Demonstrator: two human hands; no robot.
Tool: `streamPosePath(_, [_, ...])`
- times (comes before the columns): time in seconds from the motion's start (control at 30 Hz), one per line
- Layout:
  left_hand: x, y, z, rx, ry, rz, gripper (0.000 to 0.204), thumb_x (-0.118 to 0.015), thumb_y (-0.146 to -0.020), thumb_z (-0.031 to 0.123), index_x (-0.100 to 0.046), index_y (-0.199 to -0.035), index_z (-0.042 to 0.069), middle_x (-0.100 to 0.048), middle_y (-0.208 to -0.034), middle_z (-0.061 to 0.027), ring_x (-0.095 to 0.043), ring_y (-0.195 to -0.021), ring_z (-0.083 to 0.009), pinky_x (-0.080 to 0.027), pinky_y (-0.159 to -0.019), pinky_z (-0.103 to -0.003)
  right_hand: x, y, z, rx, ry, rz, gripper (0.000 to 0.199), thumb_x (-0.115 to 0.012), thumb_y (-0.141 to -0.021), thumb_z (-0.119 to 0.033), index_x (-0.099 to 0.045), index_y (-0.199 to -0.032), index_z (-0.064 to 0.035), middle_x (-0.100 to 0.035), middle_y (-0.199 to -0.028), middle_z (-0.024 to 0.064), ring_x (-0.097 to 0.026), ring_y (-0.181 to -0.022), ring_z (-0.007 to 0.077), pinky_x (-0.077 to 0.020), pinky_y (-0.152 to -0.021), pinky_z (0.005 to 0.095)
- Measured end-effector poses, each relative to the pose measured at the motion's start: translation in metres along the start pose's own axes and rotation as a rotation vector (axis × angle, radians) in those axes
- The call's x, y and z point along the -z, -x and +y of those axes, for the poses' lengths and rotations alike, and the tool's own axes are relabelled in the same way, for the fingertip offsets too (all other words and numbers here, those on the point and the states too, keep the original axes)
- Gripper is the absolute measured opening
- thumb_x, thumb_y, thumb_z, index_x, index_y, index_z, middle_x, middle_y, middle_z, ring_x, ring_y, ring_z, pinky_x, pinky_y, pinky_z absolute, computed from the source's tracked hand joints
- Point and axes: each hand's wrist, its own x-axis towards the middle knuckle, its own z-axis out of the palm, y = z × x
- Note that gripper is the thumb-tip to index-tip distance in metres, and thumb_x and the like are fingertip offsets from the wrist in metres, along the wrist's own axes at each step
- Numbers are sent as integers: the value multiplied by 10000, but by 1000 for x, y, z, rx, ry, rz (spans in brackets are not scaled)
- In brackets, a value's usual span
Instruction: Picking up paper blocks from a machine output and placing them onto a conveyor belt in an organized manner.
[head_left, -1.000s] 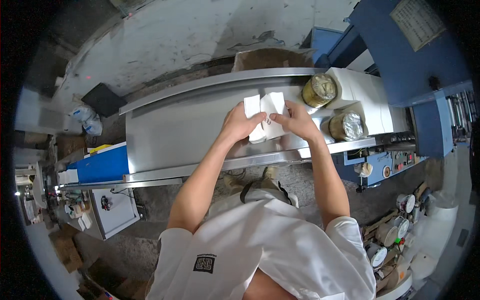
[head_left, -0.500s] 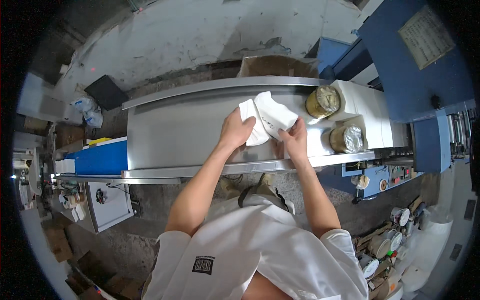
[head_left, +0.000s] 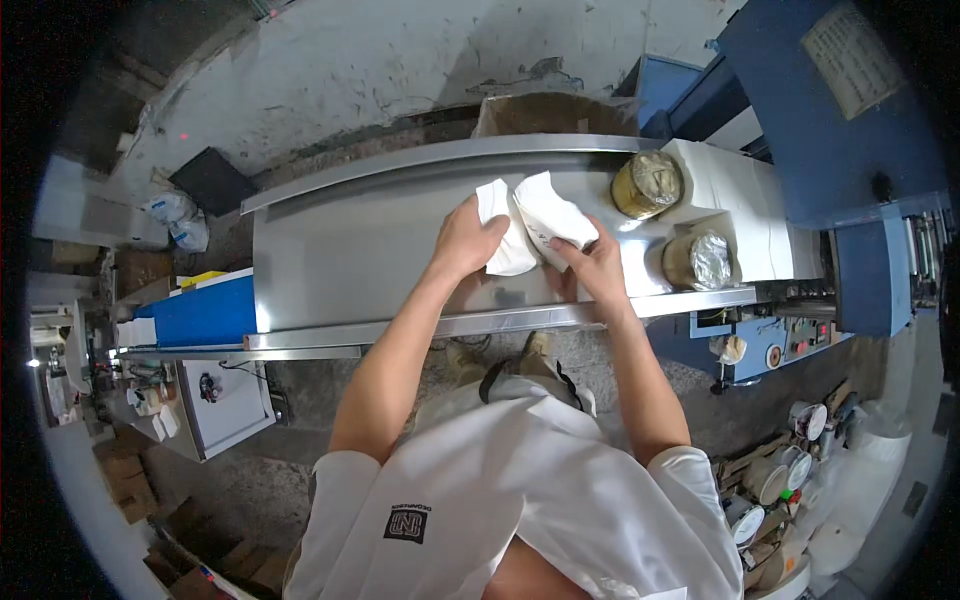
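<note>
Over the metal table (head_left: 350, 245), my left hand (head_left: 466, 240) is closed round a white paper stack (head_left: 514, 248), thumb on top and fingers beneath. My right hand (head_left: 592, 262) grips a second white paper stack (head_left: 548, 208), which carries a little dark print near the thumb. The two stacks lean apart at their far ends and come together near the bottom. Whether they are bags or folded sheets I cannot tell. To the right, two round yellowish weights (head_left: 648, 186) wrapped in clear film stand on the table beside a long row of white paper (head_left: 740, 215).
A blue machine (head_left: 800, 130) rises at the right end, with a control panel (head_left: 800, 342) below. A blue belt surface (head_left: 205, 310) adjoins the table's left end. Behind the table's far rail stands an open cardboard box (head_left: 558, 115). Several buckets (head_left: 765, 480) crowd the floor at lower right.
Both stacks have tilted, and the gap between their far ends has widened. My right thumb has moved further over its stack, covering part of the print.
</note>
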Motion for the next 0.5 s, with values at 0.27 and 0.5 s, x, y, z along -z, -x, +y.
streamPosePath(0.27, [43, -10, 17, -51, -145, -278, 399, -652, -803, 228, -641, -1115, -20, -689, -1065, -219, -661, -1026, -330, -491, -892, -386, 71, -13, -63, -40, 136, -916, 445, -741, -800, 12, -587, -1217, 19, -682, -1082, 35, -599, -995, 95, -489, -885, 269])
streamPosePath(0.5, [28, -10, 20, -142, -118, -455, 386, -675, -802, 219, -647, -1104, -19, -695, -1035, -204, -669, -973, -316, -498, -860, -381, 63, -37, -48, -93, 68, -1006, 529, -793, -673, 69, -612, -1168, 21, -680, -1088, 47, -623, -1002, 121, -503, -902, 283])
